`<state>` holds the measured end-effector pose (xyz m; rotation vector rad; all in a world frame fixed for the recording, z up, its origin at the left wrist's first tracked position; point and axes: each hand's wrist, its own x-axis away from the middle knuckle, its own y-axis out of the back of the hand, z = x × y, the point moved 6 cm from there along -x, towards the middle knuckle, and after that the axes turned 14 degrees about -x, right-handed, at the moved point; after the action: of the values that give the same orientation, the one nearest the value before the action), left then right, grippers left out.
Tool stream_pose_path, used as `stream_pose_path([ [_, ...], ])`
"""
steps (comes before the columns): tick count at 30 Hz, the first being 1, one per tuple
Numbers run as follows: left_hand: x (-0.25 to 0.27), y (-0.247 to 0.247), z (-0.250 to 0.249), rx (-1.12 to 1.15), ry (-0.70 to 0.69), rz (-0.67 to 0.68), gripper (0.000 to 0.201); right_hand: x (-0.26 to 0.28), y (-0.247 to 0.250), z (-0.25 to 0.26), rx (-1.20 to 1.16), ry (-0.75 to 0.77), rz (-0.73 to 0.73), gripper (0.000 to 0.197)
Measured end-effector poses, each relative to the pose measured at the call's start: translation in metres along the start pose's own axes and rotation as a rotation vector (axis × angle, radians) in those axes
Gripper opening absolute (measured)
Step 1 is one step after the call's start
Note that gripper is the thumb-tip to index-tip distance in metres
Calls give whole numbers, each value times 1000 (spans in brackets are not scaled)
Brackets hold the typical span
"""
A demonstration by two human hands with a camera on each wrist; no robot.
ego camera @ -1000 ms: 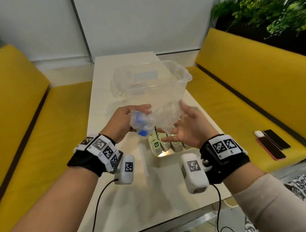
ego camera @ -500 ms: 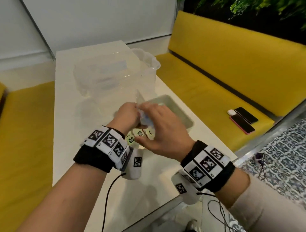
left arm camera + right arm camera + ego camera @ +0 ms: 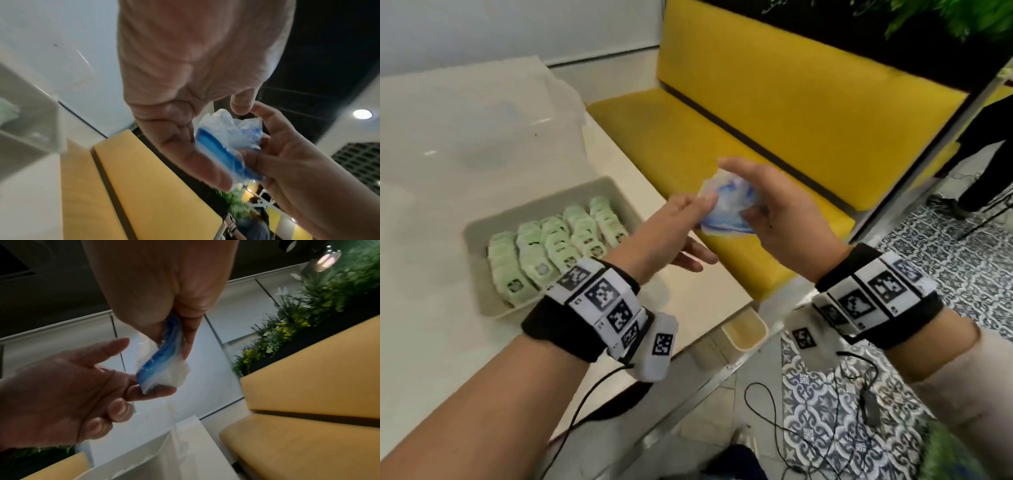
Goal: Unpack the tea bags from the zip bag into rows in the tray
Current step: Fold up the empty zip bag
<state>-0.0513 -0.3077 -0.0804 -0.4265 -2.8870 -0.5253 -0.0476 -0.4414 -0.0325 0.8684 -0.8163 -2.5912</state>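
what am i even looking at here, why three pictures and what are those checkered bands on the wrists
There is no machine here: a person works with two bare hands, and the checkered bands carry small cameras. The big picture comes from a camera on the head; the other two look along each wrist at the fingers. On the white table sits a tray with green tea bags standing in rows, and a clear plastic tub behind it. The right hand has its grip on a crumpled zip bag with a blue strip, off the table's edge above the yellow bench. The left hand touches it with straight fingers.
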Motion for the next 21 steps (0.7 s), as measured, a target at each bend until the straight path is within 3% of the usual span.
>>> stream_pose_path([
  [2, -12, -33, -2, -47, -15, -12, 44, 13, 22, -24, 9, -40, 22, 64],
  [9, -71, -161, 22, -298, -54, 19, 42, 63, 76, -122, 58, -112, 108, 29],
  [15, -89, -244, 127, -566, 87, 312, 27, 118, 70, -204, -19, -334, 57, 26],
  [21, -69, -240, 245, -715, 275, 458, 32, 164, 19, -277, -59, -567, 41, 24],
])
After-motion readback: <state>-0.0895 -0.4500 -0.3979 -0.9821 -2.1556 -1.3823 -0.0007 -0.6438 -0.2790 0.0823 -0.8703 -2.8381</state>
